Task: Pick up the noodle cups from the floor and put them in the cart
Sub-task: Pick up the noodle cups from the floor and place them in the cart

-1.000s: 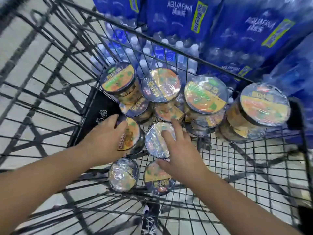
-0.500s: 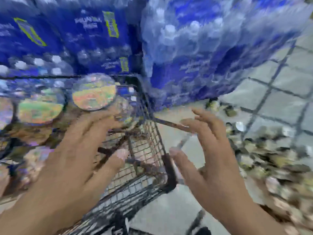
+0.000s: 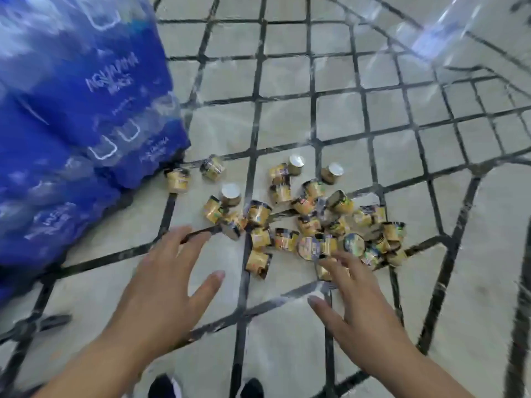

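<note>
1. the noodle cups (image 3: 309, 225) are scattered in a loose heap on the tiled floor (image 3: 287, 116), lots of them, mostly yellow-and-black wrapped. most lie tipped on their sides, and a few sit with a pale round end facing up. a couple of strays sit off to the left of the pile, right by the blue packs.
2. the left hand (image 3: 161, 285) is spread out flat-ish above the floor, fingers straight and apart, nothing in it. its fingertips are near the left edge of the pile but not touching any cup.
3. the right hand (image 3: 359, 314) is also spread with fingers extended, holding nothing. its fingertips reach the near edge of the pile, in front of a cup there; can't tell if they actually touch it, too blurry.
4. stacked blue shrink-wrapped water bottle packs (image 3: 74, 119) fill the left side.
5. the toes of the person's dark shoes (image 3: 165, 387) poke in at the bottom edge, on the pale tiles with dark grout lines.
</note>
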### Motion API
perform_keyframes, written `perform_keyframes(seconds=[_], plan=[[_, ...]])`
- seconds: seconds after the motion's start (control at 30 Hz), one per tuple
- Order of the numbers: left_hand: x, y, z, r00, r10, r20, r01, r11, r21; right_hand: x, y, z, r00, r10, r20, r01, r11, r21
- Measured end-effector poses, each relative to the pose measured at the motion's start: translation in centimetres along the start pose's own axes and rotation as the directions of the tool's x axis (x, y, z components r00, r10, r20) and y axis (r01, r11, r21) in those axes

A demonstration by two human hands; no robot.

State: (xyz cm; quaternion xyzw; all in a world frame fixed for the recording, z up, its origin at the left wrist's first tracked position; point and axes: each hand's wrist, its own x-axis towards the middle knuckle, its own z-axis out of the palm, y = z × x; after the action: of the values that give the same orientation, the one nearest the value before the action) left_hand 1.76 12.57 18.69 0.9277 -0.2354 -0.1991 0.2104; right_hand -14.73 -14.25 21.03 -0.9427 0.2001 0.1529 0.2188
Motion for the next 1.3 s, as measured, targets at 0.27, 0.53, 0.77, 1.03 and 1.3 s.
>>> perform_keyframes(seconds=[0.27,0.53,0.77,1.03,1.3], plan=[[13.5,6.6,6.9,0.981,0.082,0.177,-0.078,0.996,-0.032,6.9,13.2,-0.2,0.953,0.293,0.073,-0.290,0.956,-0.048],[28.5,10.2,18.2,0.913,0.039,0.406,-0.003,0.996,-0.088,15.8,27.6,5.8,0.770,0.578,0.271,-0.578,0.811,-0.087],[36.7,11.1,35.0,0.830,-0.117,0.545,0.162,0.986,-0.036,25.9,40.8,14.0,0.659,0.688,0.303,-0.706,0.705,-0.065],[44.9,7.7,51.7,0.769,-0.300,0.564,0.319,0.945,0.068,36.3,53.2,22.6,0.745,0.635,0.203,-0.606,0.772,-0.190],[47.1,2.9,59.4,0.730,-0.362,0.580,0.178,0.920,0.349,38.8,56.3,28.2,0.750,0.641,0.163,-0.587,0.759,-0.282]])
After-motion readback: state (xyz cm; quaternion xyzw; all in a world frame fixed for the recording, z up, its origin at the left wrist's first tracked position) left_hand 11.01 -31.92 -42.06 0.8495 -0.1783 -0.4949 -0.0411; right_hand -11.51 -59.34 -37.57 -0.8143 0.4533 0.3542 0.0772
